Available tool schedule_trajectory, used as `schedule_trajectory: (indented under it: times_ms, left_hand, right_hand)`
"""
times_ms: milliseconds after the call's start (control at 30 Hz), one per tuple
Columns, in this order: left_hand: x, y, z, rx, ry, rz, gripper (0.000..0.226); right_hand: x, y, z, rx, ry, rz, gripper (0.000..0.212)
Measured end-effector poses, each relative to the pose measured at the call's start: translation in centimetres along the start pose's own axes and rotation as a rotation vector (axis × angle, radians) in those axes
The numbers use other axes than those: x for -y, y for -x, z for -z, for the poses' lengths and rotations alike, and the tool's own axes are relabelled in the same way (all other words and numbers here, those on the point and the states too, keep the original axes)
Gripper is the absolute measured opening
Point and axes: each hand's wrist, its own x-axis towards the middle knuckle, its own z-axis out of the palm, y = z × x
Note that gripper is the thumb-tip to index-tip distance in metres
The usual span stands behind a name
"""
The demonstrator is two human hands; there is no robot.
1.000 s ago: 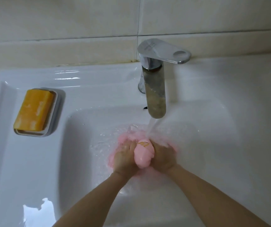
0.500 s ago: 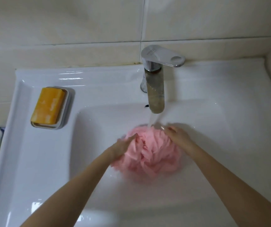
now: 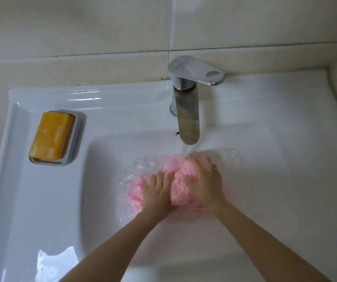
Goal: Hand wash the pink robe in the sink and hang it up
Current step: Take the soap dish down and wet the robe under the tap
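From the head camera, looking down, a white sink (image 3: 47, 200) fills most of the view, set against a wall of pale tiles (image 3: 82, 27) that runs along its back edge. The pink robe (image 3: 181, 180) lies bunched into a wet lump in the basin, towards the back and near the middle, directly below the spout. A metal faucet (image 3: 188, 119) stands at the middle of the sink's back edge, its flat lever turned towards the right. A stream of water (image 3: 185, 154) falls from it onto the back of the robe, and splashes spread over the basin floor on the left of the fabric. Both bare forearms reach in from the front edge. The right hand (image 3: 206, 184) is cupped over the right side of the lump, its fingers curled round a bunch of the pink cloth just beside the stream. The left hand (image 3: 157, 192) lies on the left side of the robe, back upward, fingers pointing towards the back edge with their tips sunk in the fabric. Whether they close round it or only press down cannot be told. The two hands are close together, with a ridge of cloth showing between them. On the sink's left ledge, towards the back left corner, an orange bar of soap (image 3: 51, 137) rests in a pale soap dish (image 3: 73, 151). Something blurred shows past the sink's left edge.
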Motion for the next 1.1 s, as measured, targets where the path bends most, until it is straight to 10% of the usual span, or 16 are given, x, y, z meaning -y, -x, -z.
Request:
schedule_trajectory:
  times_ms: [133,433,500,600,700,767,1100]
  left_hand:
    - [1.1,0.0,1.2,0.130,0.117,-0.008,0.100]
    - [-0.2,2.5,3.4,-0.059,0.103,0.273,0.126]
    - [-0.7,2.8,2.9,0.030,0.372,0.479,0.121]
    - [-0.5,2.3,2.5,0.029,0.476,0.463,0.092]
    - [0.5,1.1,2.4,0.083,0.467,0.256,0.067]
    - [0.6,1.0,3.2,0.153,0.590,0.134,0.052]
    - [1.1,6.6,1.7,-0.127,0.665,-0.295,0.038]
  right_hand:
    - [6.8,-0.9,11.5,-0.642,-0.441,0.244,0.060]
    - [6.5,-2.8,13.4,-0.367,0.020,0.631,0.059]
    - [6.3,-2.0,13.0,-0.469,-0.181,0.521,0.050]
    - [4.3,-0.6,9.5,-0.688,-0.666,-0.113,0.040]
    - [1.6,1.5,3.9,-0.059,-0.544,-0.681,0.071]
    - [0.3,1.5,0.3,0.192,-0.341,-0.655,0.087]
    - [1.3,2.7,-2.2,0.479,-0.460,-0.444,0.041]
